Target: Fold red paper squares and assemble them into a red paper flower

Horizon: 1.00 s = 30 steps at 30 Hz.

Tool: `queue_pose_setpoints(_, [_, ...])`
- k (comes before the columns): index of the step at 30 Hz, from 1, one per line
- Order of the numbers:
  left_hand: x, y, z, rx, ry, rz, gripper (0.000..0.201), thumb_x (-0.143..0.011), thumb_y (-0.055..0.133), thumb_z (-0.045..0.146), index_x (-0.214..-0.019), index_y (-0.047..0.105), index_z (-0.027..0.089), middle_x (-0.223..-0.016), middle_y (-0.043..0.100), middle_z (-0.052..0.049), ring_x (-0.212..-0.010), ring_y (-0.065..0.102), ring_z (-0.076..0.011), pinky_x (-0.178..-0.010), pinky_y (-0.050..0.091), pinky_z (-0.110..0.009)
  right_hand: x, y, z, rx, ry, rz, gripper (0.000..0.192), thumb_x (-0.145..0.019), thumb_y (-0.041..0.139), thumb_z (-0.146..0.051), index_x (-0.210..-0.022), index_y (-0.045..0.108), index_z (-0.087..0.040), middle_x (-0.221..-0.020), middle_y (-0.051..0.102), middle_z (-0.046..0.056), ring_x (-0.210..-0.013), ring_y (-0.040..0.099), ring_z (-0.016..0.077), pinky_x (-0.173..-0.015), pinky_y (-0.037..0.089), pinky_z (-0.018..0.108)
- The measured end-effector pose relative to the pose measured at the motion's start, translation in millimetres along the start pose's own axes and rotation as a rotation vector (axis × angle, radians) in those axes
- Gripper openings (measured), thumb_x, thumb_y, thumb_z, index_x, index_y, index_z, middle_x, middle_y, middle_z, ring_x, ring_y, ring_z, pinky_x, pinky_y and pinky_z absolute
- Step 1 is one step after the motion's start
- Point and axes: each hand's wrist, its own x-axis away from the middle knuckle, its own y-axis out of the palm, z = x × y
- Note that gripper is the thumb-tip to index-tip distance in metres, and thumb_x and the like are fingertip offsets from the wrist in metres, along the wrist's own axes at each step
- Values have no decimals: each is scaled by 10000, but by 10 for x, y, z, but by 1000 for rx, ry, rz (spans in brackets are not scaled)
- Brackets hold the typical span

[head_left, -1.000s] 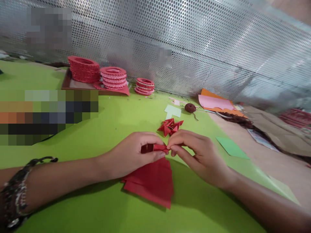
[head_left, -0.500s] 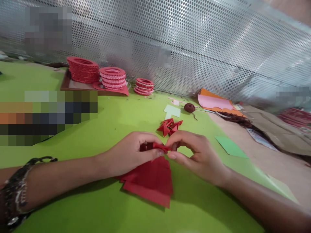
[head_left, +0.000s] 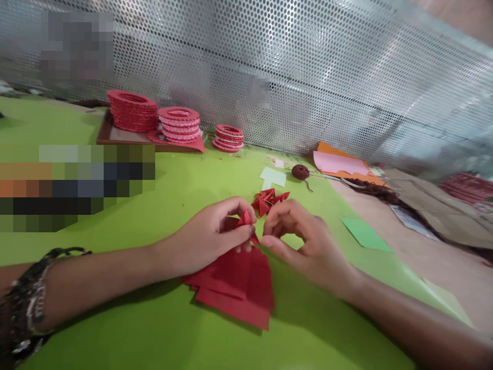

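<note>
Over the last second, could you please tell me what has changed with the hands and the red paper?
The right hand has let go of the folded red piece and opened slightly beside it; the left hand now pinches it alone, raised and turned up on end. The stack of red sheets, the folded red pile and the green table stayed put.

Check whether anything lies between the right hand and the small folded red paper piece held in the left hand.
Nothing visible does. The small folded red paper piece sits pinched in the left hand; the right hand is just beside it, fingers open, with only a narrow gap above the stack of flat red paper sheets.
</note>
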Motion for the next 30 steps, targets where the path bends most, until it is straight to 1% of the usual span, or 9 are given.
queue_pose_setpoints(2, [-8, 1, -7, 26, 0, 8, 68, -801, 490, 135, -759, 464, 182, -587, 562, 75, -561, 547, -74, -573, 422, -202, -1, 5, -5, 30, -23, -17, 104, -787, 566, -165, -847, 481, -168, -723, 588, -4, -597, 567, 83, -552, 492, 197])
queue_pose_setpoints(5, [-12, -6, -7, 67, -22, 4, 63, -803, 489, 136, -761, 466, 176, -619, 573, 72, -576, 558, -65, -592, 428, -198, -3, 7, -25, 95, -90, -2, 95, -782, 571, -119, -866, 542, -154, -750, 637, 4, -631, 595, 77, -599, 506, 180])
queue_pose_setpoints(11, [-9, -22, 9, 73, -58, 1, 51, -799, 520, 174, -765, 481, 175, -613, 572, 75, -589, 568, -70, -609, 427, -206, 11, 6, -36, 207, -182, 40, 73, -790, 567, -106, -832, 610, -148, -747, 680, -1, -618, 614, 74, -593, 494, 158])
queue_pose_setpoints(13, [-5, -26, 17, 48, -81, -3, 50, -798, 528, 203, -771, 495, 177, -613, 580, 72, -608, 575, -81, -617, 423, -217, 10, 3, -40, 213, -166, 48, 75, -787, 567, -93, -818, 622, -134, -726, 679, 1, -601, 608, 67, -578, 482, 146])
queue_pose_setpoints(16, [4, -29, 23, 6, -93, -11, 49, -803, 523, 223, -786, 515, 178, -646, 594, 62, -666, 584, -99, -655, 423, -234, -7, -1, -55, 179, -92, 27, 79, -773, 570, -71, -793, 631, -117, -705, 672, 5, -595, 601, 60, -566, 467, 129])
queue_pose_setpoints(19, [8, -28, 15, -39, -68, -31, 52, -797, 531, 214, -829, 535, 174, -709, 607, 45, -714, 584, -110, -701, 426, -248, -26, -4, -64, 123, -1, 8, 77, -770, 557, -74, -767, 620, -118, -687, 661, 5, -594, 601, 65, -560, 468, 133])
queue_pose_setpoints(21, [4, -28, 5, -54, -46, -38, 80, -787, 543, 203, -860, 542, 171, -750, 607, 35, -723, 576, -112, -706, 429, -247, -26, -5, -61, 130, 13, 18, 79, -778, 540, -77, -757, 600, -125, -672, 651, 0, -581, 595, 65, -545, 462, 134])
queue_pose_setpoints(25, [-3, -30, 4, -27, -22, -65, 78, -775, 550, 192, -847, 555, 164, -807, 604, 22, -757, 563, -115, -702, 432, -230, 11, 2, -27, 272, -100, 56, 78, -794, 516, -82, -775, 561, -143, -666, 639, -14, -531, 567, 54, -496, 433, 128])
queue_pose_setpoints(30, [-1, -26, 30, -25, -95, -62, 92, -813, 488, 230, -797, 562, 176, -723, 577, 38, -658, 528, -98, -601, 411, -208, 55, 1, 38, 434, -300, 73, 89, -843, 485, -130, -812, 566, -154, -676, 634, -4, -544, 557, 62, -529, 446, 145])
